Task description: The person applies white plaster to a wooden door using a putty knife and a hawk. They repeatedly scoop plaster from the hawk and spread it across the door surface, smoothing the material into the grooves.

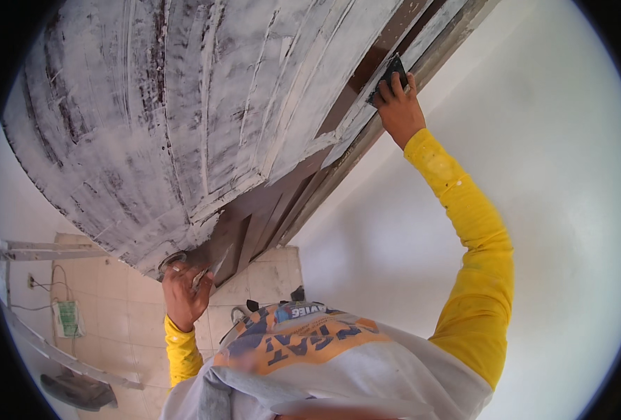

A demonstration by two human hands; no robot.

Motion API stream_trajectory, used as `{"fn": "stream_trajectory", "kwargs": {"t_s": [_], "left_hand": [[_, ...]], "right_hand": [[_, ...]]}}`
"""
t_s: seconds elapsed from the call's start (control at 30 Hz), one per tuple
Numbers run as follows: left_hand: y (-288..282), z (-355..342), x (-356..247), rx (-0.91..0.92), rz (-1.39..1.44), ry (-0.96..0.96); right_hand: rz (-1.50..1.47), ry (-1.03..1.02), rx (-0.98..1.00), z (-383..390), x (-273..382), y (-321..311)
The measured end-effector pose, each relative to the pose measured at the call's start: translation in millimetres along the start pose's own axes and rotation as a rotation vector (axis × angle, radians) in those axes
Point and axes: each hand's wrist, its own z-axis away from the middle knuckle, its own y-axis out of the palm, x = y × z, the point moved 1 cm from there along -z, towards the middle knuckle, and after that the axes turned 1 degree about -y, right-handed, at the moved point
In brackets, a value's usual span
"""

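Note:
A brown panelled door (240,224) fills the upper left, most of its face smeared with streaky white putty. My right hand (401,112) is closed on a dark, flat putty spreader (391,75), pressed against the strip along the door's right side. Lower down, my left hand (186,294) has its fingers curled on the door's edge, beside a dark round ring (172,260). Whether that ring is a knob or a hole, I cannot tell. Both forearms wear yellow sleeves with putty specks. Part of the left fingers is hidden.
A pale wall (534,175) runs along the right. Beneath lies a tiled floor (254,287). At the left are a green and white pack (67,318), cables (64,280), a pale bar (51,252) and a dark, rounded object (79,390).

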Motion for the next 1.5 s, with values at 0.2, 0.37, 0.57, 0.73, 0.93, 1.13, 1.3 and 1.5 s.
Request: {"fn": "stream_trajectory", "kwargs": {"t_s": [0.2, 0.37, 0.57, 0.73, 0.93, 1.13, 1.3, 1.5], "left_hand": [[4, -3, -4, -0.029, -0.026, 0.057], [3, -6, -7, -0.033, -0.012, 0.035], [-1, -6, -1, 0.029, 0.027, 0.022], [0, -3, -7, -0.084, -0.007, 0.068], [1, -15, -12, 0.044, -0.034, -0.002], [4, -8, -5, -0.042, 0.0, 0.048], [2, -3, 2, 0.003, 0.017, 0.017], [5, -4, 1, 0.018, -0.008, 0.082]], "right_hand": [[-0.213, 0.033, -0.205, 44, 9, 34], [-0.242, 0.016, -0.316, 35, 22, 51], [-0.167, 0.021, -0.239, 18, 27, 45], [-0.038, 0.057, 0.087, 38, 32, 26], [-0.29, 0.023, -0.251, 49, 43, 45], [-0.286, 0.018, -0.354, 28, 57, 62], [-0.108, 0.0, -0.021, 23, 64, 25], [-0.284, 0.006, -0.196, 53, 68, 53]]}}
